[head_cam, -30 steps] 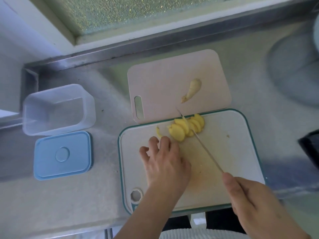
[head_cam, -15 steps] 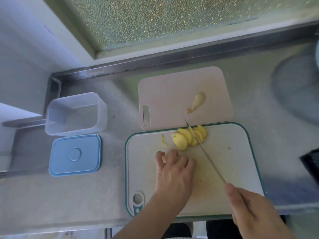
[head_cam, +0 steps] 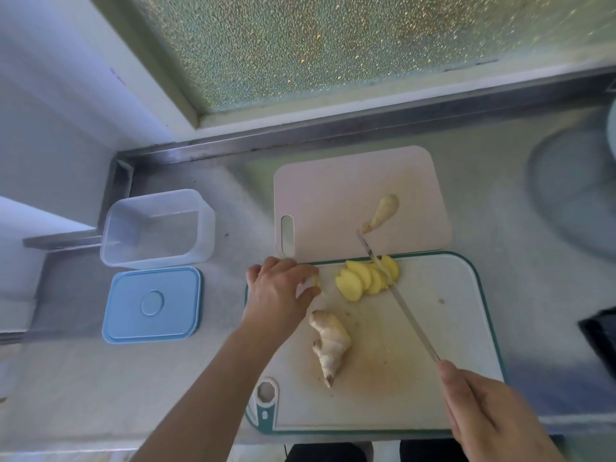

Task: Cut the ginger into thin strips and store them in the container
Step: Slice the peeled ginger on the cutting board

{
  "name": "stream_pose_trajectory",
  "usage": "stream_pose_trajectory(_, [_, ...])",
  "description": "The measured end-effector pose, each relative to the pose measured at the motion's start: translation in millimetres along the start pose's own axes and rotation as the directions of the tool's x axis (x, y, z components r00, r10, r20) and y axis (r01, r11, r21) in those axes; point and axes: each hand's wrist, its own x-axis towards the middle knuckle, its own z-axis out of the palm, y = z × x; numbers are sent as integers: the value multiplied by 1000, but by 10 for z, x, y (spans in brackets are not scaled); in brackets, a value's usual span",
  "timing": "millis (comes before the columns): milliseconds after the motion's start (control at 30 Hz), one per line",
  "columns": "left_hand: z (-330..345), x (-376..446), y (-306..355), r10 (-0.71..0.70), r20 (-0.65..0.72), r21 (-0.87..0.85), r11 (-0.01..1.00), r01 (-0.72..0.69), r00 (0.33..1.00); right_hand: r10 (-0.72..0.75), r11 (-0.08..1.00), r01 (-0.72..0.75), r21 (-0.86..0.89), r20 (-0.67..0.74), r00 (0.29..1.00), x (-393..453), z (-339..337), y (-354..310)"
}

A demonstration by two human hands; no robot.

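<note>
Your left hand (head_cam: 280, 288) has just slid off the lumpy beige ginger root (head_cam: 330, 343) to 10 o'clock on the white green-edged cutting board (head_cam: 443, 361), so the root lies bare. Its curled fingers (head_cam: 308, 273) pinch a small yellow ginger bit (head_cam: 316, 281). The fanned yellow ginger slices (head_cam: 365, 278) sit just beside them at 3 o'clock, ready for strips. Your right hand (head_cam: 490, 415) grips the thin silver knife (head_cam: 396, 295), blade over the slices. The clear plastic container (head_cam: 156, 228) waits at 9 o'clock.

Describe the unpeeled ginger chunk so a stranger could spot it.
Find the green-rimmed cutting board nearest the person. In its middle lies the unpeeled ginger chunk: knobbly, beige and whole, unlike the fanned yellow ginger slices beyond it.
</note>
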Motion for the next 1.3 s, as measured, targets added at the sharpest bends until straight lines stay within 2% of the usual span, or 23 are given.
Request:
stream_pose_trajectory(100, [-54,76,-7,28,57,58,998,-32,998,7,1000,-7,-5,6,1000,0,-9,-31])
stream_pose_trajectory(200, [-148,180,28,51,153,90,994,-65,987,-32,998,36,43,-76,997,12,-32,-46])
stream_pose_trajectory(267, [-202,304,90,51,204,75,995,-68,978,-10,999,13,48,-58,998,13,-50,-53])
stream_pose_trajectory(467, [-58,960,524,-34,28,-183,982,38,999,32,992,-7,126,-198,980,-17,-40,-60])
stream_pose_trajectory(633, [174,1264,720,14,77,-28,1000,-12,997,-95,994,109,29,-297,950,-59,9,15])
stream_pose_trajectory(700, [220,1236,655,65,65,17,998,-66,996,-104,990,127,54,-307,946,-80,30,68])
stream_pose_trajectory(833, [167,1041,358,206,-20,-68,976,-207,978,-202,975,222,25,-317,927,-49,84,142])
stream_pose_trajectory(967, [2,646,30,125,-167,-214,964,-159,978,-136,989,143,25,-173,975,-83,155,210])
stream_pose_trajectory(1033, [-69,321,-57,88,-239,-241,959,-147,967,-14,989,32,143,-129,992,-84,171,149])
stream_pose_trajectory(1100, [-86,-63,-59,72,-301,-251,956,-152,951,114,966,-135,220,104,988,-22,173,35])
stream_pose_trajectory(1133, [-64,-264,-13,68,-326,-273,948,-162,943,135,969,-174,175,213,968,24,184,-9])
stream_pose_trajectory(1200, [41,-630,103,130,-348,-279,931,-235,928,108,991,-128,49,303,947,124,247,-69])
stream_pose_trajectory(1300, [264,-915,209,234,-319,-200,931,-306,918,31,999,-20,-39,302,953,232,370,-132])
